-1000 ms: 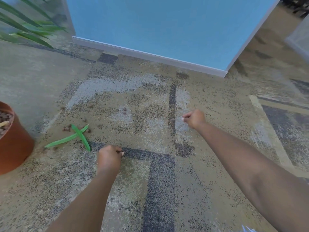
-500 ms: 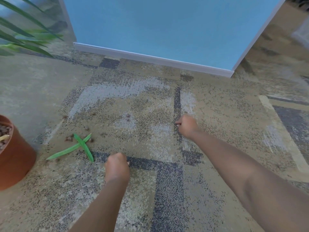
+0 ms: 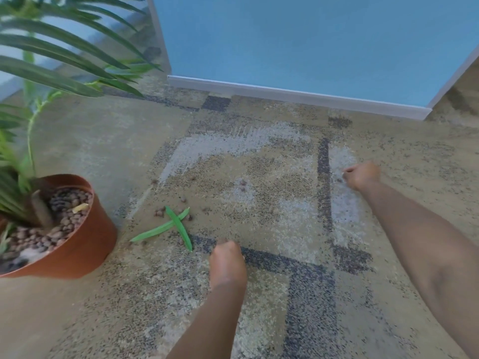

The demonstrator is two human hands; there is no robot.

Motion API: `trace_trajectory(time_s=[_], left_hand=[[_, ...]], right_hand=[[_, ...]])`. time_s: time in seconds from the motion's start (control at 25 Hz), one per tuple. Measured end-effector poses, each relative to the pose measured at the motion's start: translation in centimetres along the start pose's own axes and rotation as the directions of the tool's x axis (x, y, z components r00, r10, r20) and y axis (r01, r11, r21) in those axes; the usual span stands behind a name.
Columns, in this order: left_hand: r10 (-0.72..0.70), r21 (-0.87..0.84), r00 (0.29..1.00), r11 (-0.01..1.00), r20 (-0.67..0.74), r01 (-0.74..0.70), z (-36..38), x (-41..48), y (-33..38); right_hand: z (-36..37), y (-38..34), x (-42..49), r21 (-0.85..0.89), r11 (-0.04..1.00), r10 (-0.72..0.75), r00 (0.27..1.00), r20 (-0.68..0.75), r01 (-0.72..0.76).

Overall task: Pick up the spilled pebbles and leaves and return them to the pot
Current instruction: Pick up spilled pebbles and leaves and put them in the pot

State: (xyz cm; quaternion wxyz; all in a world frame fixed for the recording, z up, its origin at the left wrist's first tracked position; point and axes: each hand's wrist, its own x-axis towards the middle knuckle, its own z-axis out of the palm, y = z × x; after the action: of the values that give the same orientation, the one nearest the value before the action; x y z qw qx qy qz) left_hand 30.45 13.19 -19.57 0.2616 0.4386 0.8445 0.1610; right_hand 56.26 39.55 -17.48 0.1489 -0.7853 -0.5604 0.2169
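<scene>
Both hands, left (image 3: 227,260) and right (image 3: 361,175), are curled into fists hiding any pebbles; pot (image 3: 85,244) cropped.

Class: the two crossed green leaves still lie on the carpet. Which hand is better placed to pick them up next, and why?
Left. The left hand sits just beside the leaves and nearer the pot; the right hand is far across the carpet.

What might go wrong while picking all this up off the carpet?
1. The brown pebbles look a lot like the speckled carpet, so some may get missed.
2. The left hand and right hand are closed; if they hold pebbles, grabbing the crossed leaves could spill them.
</scene>
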Motion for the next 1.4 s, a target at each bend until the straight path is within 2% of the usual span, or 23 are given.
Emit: trace_trajectory(time_s=[0.12, 0.2, 0.28, 0.36, 0.48, 0.52, 0.56, 0.6, 0.64, 0.68, 0.76, 0.8, 0.88, 0.96, 1.04, 1.08, 1.16, 1.2, 1.32, 1.36, 1.4], left_hand=[[0.001, -0.04, 0.999, 0.999, -0.034, -0.003, 0.5, 0.2, -0.1], [-0.023, -0.069, 0.998, 0.997, -0.062, 0.019, 0.6, 0.2, -0.2], [-0.026, -0.047, 0.998, 0.999, -0.057, 0.023, 0.8, 0.2, -0.2], [-0.03, -0.033, 0.999, 0.999, -0.046, 0.029, 0.6, 0.2, 0.0], [-0.085, -0.111, 0.996, 0.99, 0.038, 0.089, -1.1, 0.2, 0.4], [-0.103, -0.133, 0.993, 0.985, 0.053, 0.109, -2.1, 0.2, 0.1], [-0.145, -0.191, 0.989, 0.97, 0.041, 0.15, -3.5, 0.3, -0.6], [-0.201, -0.288, 0.98, 0.938, 0.001, 0.192, -5.2, 0.2, -1.2], [-0.258, -0.398, 0.963, 0.894, -0.08, 0.206, -7.4, 0.0, -1.7], [-0.308, -0.486, 0.927, 0.857, -0.216, 0.171, -10.2, -0.3, -2.6], [-0.347, -0.554, 0.786, 0.833, -0.512, 0.007, -16.6, -1.1, -4.7], [-0.361, -0.552, 0.693, 0.831, -0.624, -0.063, -19.8, -1.3, -5.8], [-0.428, -0.532, 0.556, 0.846, -0.713, -0.032, -25.4, -1.1, -8.4], [-0.486, -0.481, 0.534, 0.862, -0.692, 0.162, -29.1, -0.9, -12.0], [-0.485, -0.357, 0.592, 0.874, -0.643, 0.329, -30.5, -0.7, -15.2], [-0.446, -0.246, 0.636, 0.891, -0.63, 0.381, -30.6, -0.6, -16.5], [-0.373, -0.027, 0.719, 0.896, -0.587, 0.443, -29.8, 0.1, -17.8], [-0.376, 0.011, 0.735, 0.887, -0.564, 0.462, -29.4, 0.4, -18.1], [-0.422, -0.089, 0.696, 0.883, -0.581, 0.461, -28.7, 1.7, -17.5], [-0.419, -0.13, 0.677, 0.891, -0.605, 0.436, -28.3, 2.3, -16.7], [-0.392, -0.168, 0.65, 0.91, -0.651, 0.38, -27.6, 2.9, -15.8]], right_hand=[[1.6, -0.1, -0.6, -0.093, 0.993, -0.07, 0.997, 0.018, 0.072], [2.0, -0.8, -1.7, -0.073, 0.996, -0.041, 0.998, 0.036, 0.044], [2.4, -1.4, -2.6, 0.018, 0.999, 0.04, 0.999, 0.013, -0.04], [2.7, -2.2, -3.9, -0.014, 1.0, 0.015, 1.0, -0.018, -0.015], [3.8, -5.4, -7.0, -0.016, 1.0, -0.024, 0.999, 0.03, 0.024], [4.4, -7.2, -8.9, 0.058, 0.997, -0.06, 0.996, 0.066, 0.056], [5.0, -9.8, -11.3, 0.143, 0.985, -0.114, 0.979, 0.166, 0.091], [5.5, -12.4, -14.2, 0.215, 0.963, -0.222, 0.934, 0.281, 0.164], [6.1, -15.2, -16.9, 0.301, 0.918, -0.361, 0.859, 0.364, 0.259], [6.5, -18.2, -19.7, 0.414, 0.846, -0.501, 0.766, 0.403, 0.336], [7.1, -23.3, -25.1, 0.608, 0.672, -0.715, 0.583, 0.385, 0.423], [7.3, -25.6, -27.5, 0.641, 0.596, -0.786, 0.516, 0.341, 0.484], [7.9, -29.4, -31.6, 0.582, 0.469, -0.882, 0.387, 0.269, 0.664], [9.2, -32.0, -34.9, 0.484, 0.385, -0.917, 0.267, 0.297, 0.786], [11.4, -33.7, -37.4, 0.379, 0.379, -0.891, 0.223, 0.395, 0.844], [12.5, -34.1, -38.2, 0.334, 0.401, -0.867, 0.236, 0.439, 0.853], [14.1, -34.4, -38.6, 0.281, 0.474, -0.823, 0.307, 0.478, 0.835], [14.4, -34.3, -38.6, 0.268, 0.479, -0.82, 0.318, 0.475, 0.836], [13.2, -33.8, -37.1, 0.318, 0.367, -0.888, 0.226, 0.401, 0.874], [12.5, -33.2, -35.6, 0.35, 0.338, -0.919, 0.225, 0.325, 0.874], [11.9, -32.5, -33.8, 0.393, 0.359, -0.927, 0.277, 0.252, 0.846]])
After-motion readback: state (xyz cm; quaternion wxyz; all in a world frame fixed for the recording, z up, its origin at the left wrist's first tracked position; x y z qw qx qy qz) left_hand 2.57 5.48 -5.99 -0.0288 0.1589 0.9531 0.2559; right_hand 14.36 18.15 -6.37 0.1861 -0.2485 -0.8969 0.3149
